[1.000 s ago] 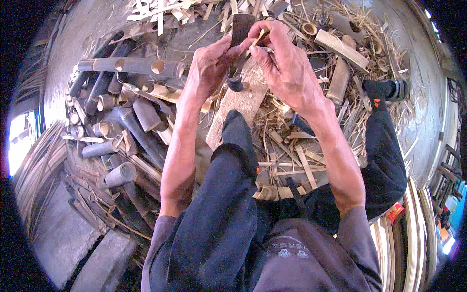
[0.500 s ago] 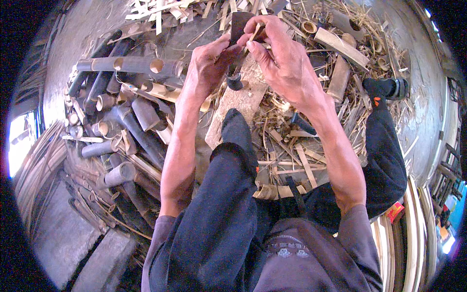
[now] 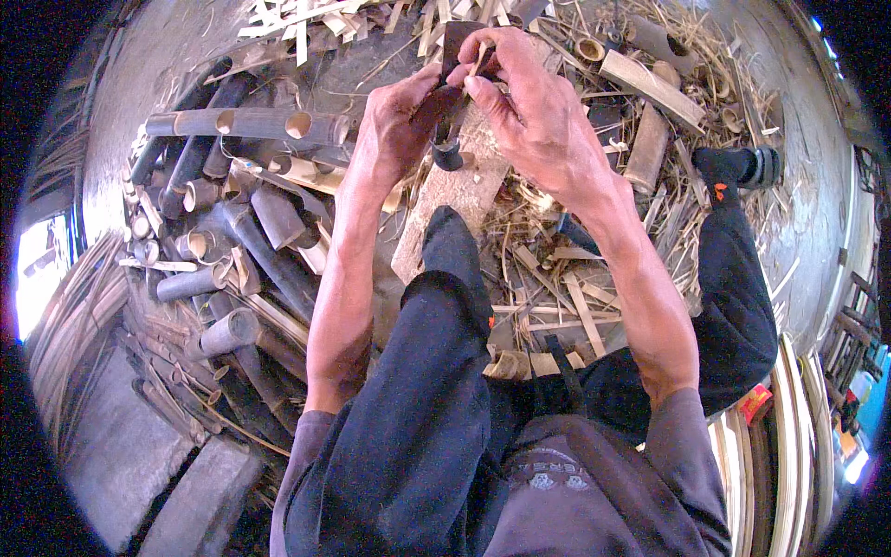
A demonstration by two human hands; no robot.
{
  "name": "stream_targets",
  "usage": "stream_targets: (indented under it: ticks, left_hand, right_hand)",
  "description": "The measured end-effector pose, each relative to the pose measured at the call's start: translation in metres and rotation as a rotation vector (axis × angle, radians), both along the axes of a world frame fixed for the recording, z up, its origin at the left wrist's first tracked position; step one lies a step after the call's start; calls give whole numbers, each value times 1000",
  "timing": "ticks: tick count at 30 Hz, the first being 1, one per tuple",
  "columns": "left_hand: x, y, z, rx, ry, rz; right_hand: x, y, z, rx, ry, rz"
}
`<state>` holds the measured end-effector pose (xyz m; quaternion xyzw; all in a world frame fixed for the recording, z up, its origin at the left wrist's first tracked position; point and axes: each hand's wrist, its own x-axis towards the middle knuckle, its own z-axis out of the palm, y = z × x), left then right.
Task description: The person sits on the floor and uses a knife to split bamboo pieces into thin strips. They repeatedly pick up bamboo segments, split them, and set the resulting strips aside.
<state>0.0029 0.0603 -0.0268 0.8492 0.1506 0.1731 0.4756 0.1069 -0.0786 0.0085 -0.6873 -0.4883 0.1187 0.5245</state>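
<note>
From a distance, through the head view, I see a seated person's two bare hands close together over a wooden board (image 3: 455, 200). The right hand (image 3: 540, 107) is pinching a thin pale strip (image 3: 478, 61) between thumb and forefinger; the strip lies right in that grip, its short visible length slanting between the fingertips. The left hand (image 3: 399, 116) is drawn in against a dark tool (image 3: 456, 45), but its fingers are partly hidden and I cannot tell whether they grip it. The tool's broad, squared blade shows just left of the pinched strip, and a black curved end (image 3: 447, 155) shows below the grip, over the board. Nearer the body from the grip, a dark-socked foot (image 3: 449, 239) rests on the same board. Well to the left of the grip, a bamboo length (image 3: 264, 127) with two cut openings lies across darker pieces. Beyond the grip and to its left, I make out a heap of pale slips (image 3: 302, 23); to its right, a split bamboo piece (image 3: 652, 91) lies among straw-like shavings (image 3: 742, 79).
</note>
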Motion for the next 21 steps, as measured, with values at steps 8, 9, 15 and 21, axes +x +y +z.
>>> stream_targets:
  ticks: [8,9,15,21]
  left_hand:
    - [-2,14,-11,154,86,55]
    - [-4,14,-19,-2,52,76]
    - [-12,-8,-12,-77,88,-20]
    - [4,-15,-15,176,74,80]
  right_hand:
    - [3,6,-21,9,-76,-88]
    - [1,7,-22,15,-65,-81]
    - [-6,1,-10,0,-3,-91]
    - [-16,0,-22,120,-137,-191]
